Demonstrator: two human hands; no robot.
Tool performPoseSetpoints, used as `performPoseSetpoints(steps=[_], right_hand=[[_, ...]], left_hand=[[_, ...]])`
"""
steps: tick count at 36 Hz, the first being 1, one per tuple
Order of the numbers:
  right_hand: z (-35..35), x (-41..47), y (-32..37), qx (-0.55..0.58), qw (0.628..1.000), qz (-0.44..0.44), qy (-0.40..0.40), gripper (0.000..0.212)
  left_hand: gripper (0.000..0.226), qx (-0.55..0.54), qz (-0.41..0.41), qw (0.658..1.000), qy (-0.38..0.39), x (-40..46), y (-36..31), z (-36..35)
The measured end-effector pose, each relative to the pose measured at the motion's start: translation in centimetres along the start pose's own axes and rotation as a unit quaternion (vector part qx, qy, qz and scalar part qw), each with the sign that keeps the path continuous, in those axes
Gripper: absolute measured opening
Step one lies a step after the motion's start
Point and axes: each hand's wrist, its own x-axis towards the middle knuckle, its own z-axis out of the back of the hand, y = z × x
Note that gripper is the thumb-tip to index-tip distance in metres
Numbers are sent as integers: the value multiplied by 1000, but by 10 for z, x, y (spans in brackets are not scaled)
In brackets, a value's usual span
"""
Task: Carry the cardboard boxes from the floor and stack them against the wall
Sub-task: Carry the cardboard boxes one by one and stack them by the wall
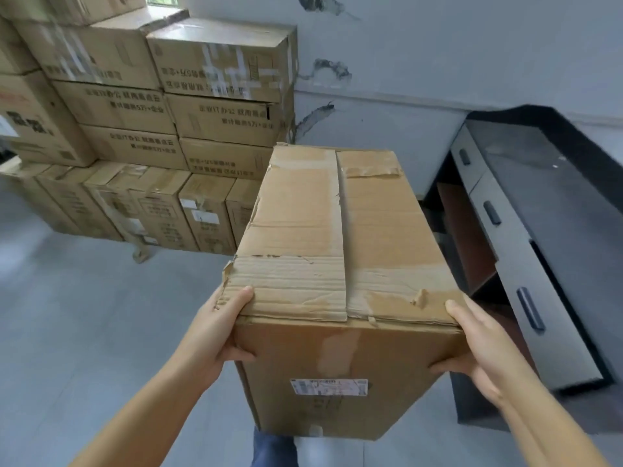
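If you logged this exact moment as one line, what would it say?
phase: carrying | held: cardboard box, off floor | left hand: grips near left corner | right hand: grips near right corner | ahead: stacked boxes at wall

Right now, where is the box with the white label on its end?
In the head view the cardboard box is centre frame, held off the floor between the left hand and right hand, with the stacked boxes behind-left and the grey desk to its right.

The box between the hands is matt brown cardboard, creased and torn, with glossy tape. Beyond the left hand, stacked cardboard boxes; beside the right, a smooth grey-and-black desk.
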Motion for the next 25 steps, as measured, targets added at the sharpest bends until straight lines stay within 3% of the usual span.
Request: performPoseSetpoints(steps=[7, 14, 25], right_hand=[[-55, 114, 57, 34, 998, -44, -39, 46], [-94, 202, 110, 45, 996, -42, -62, 39], [-126, 365, 179, 34, 998, -19, -42, 37]], left_hand=[[29, 19, 17, 999, 26, 137, -80, -16], [24, 43, 17, 998, 47, 247, -147, -41], [33, 30, 28, 998, 42, 398, -211, -99]])
